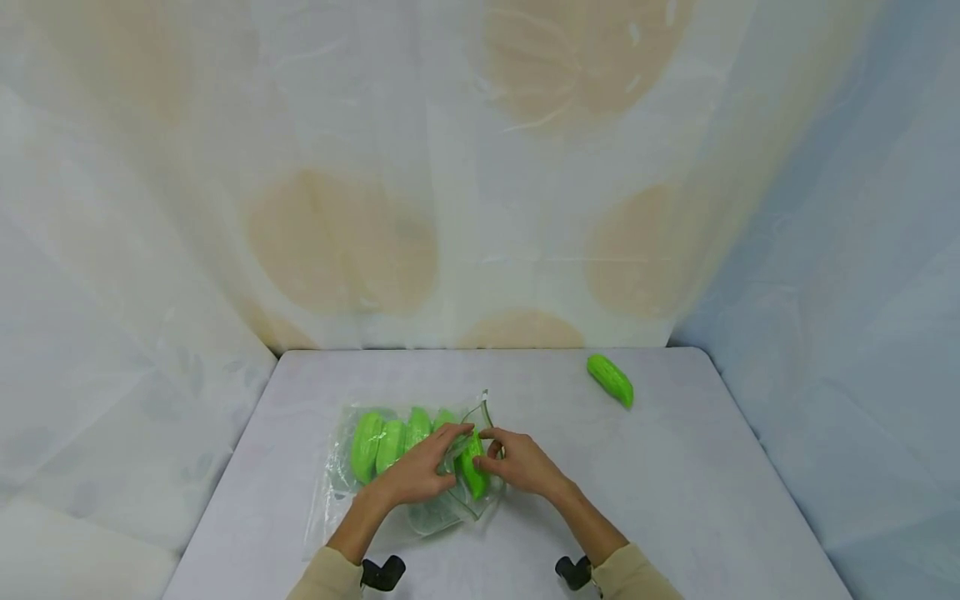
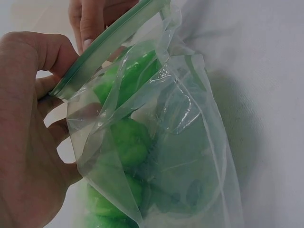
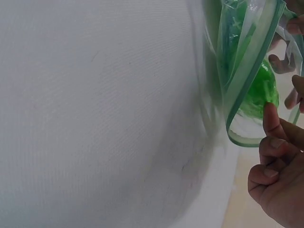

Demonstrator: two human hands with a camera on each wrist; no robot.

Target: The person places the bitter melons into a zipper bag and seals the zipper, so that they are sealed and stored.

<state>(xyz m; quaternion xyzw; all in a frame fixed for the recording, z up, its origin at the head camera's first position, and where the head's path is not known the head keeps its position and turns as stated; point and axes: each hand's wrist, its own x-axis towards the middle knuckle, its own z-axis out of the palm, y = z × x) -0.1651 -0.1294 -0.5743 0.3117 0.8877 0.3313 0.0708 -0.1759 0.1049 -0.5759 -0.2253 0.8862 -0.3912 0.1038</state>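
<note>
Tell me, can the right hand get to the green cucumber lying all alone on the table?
Probably yes. The lone cucumber lies in the open on the table, ahead and to the right of the right hand, with nothing between them. That hand is at the bag now.

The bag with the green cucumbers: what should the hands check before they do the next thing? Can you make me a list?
1. Bag mouth open: ok. The zip strip of the clear bag is parted, seen in both wrist views.
2. Left hand holds the bag: ok, its thumb and fingers pinch the strip.
3. Right hand holds something: cannot tell; its fingers curl at the bag mouth.
4. Cucumbers inside: ok, several lie in the bag.
5. Cucumber at the mouth fully in: cannot tell, the hands cover it.
6. All cucumbers bagged: not ok. A loose cucumber lies apart on the table.
</note>
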